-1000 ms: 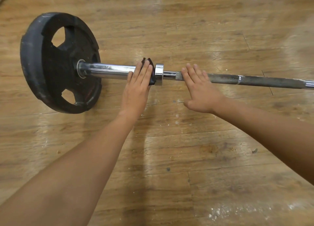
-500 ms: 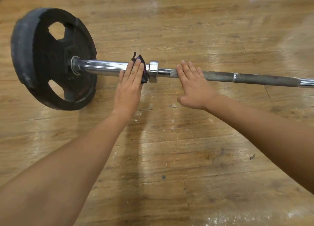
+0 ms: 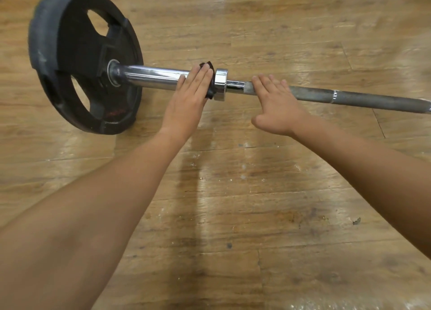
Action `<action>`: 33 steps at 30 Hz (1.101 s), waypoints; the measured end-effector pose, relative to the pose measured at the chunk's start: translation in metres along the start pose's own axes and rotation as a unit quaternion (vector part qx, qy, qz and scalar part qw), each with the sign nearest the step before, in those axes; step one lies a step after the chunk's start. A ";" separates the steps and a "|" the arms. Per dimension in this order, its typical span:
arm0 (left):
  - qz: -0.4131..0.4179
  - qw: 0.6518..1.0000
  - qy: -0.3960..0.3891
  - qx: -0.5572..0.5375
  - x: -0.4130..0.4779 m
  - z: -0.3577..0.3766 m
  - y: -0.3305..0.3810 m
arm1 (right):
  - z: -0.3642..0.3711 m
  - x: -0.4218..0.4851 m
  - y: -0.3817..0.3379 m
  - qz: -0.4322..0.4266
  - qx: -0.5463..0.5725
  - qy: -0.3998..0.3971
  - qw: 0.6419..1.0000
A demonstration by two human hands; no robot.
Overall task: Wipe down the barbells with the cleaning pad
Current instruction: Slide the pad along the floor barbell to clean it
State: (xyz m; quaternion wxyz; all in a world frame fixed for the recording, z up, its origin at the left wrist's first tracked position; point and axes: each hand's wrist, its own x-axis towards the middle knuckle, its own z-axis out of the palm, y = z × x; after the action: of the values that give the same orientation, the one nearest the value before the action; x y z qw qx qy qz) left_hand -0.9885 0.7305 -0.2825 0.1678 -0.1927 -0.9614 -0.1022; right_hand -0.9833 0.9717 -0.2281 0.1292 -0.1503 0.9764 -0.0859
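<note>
Pad [image 3: 210, 92] under left hand [image 3: 190, 100] on barbell [image 3: 151, 77]

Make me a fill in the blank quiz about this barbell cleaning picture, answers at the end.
1. The left hand and the right hand both touch the barbell; the cleaning pad is under the ____ one.
2. The right hand lies flat on the rough grey shaft, holding ____.
3. The chrome sleeve runs into a black weight ____.
4. The barbell lies on a ____ floor.
Answers: left, nothing, plate, wooden.
</note>
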 end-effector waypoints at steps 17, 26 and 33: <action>-0.060 0.976 -0.055 -0.201 0.018 -0.025 0.054 | 0.001 -0.027 -0.008 -0.010 0.007 -0.030 0.999; -0.038 0.979 -0.094 -0.176 0.008 -0.045 0.050 | 0.012 -0.056 -0.017 -0.024 -0.014 -0.027 0.999; -0.059 0.976 -0.121 -0.172 -0.003 -0.059 0.061 | 0.033 -0.082 -0.025 -0.028 -0.031 0.011 0.999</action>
State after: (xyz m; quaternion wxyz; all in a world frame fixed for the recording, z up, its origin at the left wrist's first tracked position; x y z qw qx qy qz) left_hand -0.9444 0.7693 -0.2210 0.0083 -0.1722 -0.9522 -0.2523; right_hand -0.8917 0.9694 -0.2358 0.1108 -0.1804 0.9755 -0.0604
